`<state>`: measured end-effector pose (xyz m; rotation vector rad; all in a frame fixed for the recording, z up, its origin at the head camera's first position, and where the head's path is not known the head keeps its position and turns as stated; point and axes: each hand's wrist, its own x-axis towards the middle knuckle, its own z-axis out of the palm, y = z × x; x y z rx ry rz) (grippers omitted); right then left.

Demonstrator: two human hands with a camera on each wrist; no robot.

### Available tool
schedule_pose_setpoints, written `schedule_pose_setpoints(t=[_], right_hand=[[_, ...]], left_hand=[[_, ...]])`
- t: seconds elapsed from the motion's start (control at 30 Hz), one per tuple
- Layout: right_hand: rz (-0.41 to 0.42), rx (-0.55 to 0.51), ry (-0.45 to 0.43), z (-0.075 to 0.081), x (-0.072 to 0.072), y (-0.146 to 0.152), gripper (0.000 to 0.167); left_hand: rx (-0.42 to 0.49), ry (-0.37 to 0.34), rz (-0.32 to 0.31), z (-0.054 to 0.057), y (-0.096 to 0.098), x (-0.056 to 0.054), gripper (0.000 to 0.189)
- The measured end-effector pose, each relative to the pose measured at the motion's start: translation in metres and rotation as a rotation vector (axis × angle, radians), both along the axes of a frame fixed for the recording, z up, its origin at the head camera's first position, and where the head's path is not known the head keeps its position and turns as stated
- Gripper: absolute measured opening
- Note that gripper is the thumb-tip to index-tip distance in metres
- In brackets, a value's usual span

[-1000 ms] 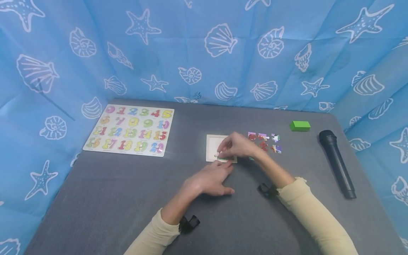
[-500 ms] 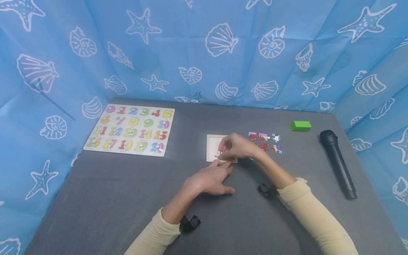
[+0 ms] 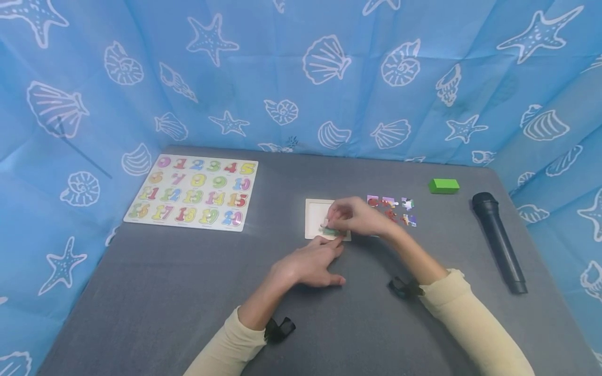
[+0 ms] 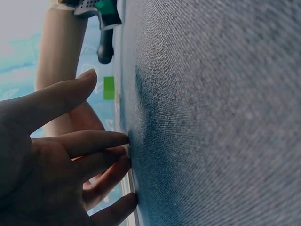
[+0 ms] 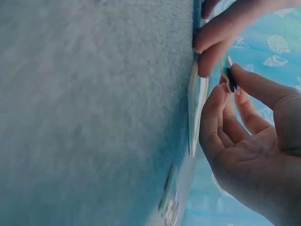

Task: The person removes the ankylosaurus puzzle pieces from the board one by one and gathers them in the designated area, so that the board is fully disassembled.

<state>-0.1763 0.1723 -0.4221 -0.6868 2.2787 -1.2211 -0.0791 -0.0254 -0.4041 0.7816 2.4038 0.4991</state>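
Note:
My right hand pinches a small jigsaw piece between thumb and fingers. It holds the piece tilted over the near part of a shallow wooden puzzle tray. Green shows on the piece in the head view, and its picture is mostly hidden by the fingers. At the tray's near edge rest the fingertips of my left hand, its thumb spread away to the right. Several loose jigsaw pieces with red, purple and white prints lie just right of the tray, partly covered by my right hand.
A number puzzle board with coloured figures lies at the back left. Toward the right are a green block and a black microphone. A blue curtain with shells surrounds the grey table.
My right hand has drawn slightly right and tilted the piece up from the tray's near edge. The right forearm has shifted right, while the left hand stays in place.

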Motion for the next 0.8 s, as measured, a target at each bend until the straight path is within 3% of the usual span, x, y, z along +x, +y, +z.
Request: schedule_pose_setpoints(t=[0.23,0.5,0.8], right_hand=[[-0.081,0.010,-0.018,0.010,0.009,0.024,0.017],[-0.129,0.054,0.030,0.022,0.021,0.057,0.015],[-0.216,0.092,0.051,0.024,0.029,0.095,0.017]], left_hand=[[0.016,-0.036,0.021,0.000,-0.001,0.001,0.079],[0.005,-0.015,0.039,-0.001,-0.001,0.002,0.079],[0.012,-0.017,0.046,0.000,-0.001,0.002,0.078]])
